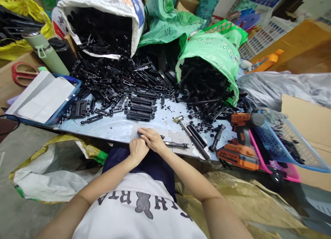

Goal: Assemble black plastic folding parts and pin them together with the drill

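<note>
My left hand (138, 150) is curled into a fist at the table's near edge, its fingers hidden under my right hand. My right hand (153, 139) lies over it with fingers pressed down on a small black plastic part (140, 133) on a grey pad (147, 130). A thin dark metal piece (176, 144) lies just right of my hands. A small hammer (190, 135) rests further right. A neat stack of black plastic strips (141, 108) stands behind the pad.
Heaps of black plastic parts spill from a white sack (103, 25) and a green sack (209, 66). An orange cordless drill (239, 135), blue and pink baskets (284, 146), a blue tray with white paper (41, 97), a green bottle (43, 49) and red scissors (22, 73) surround the blue table (113, 125).
</note>
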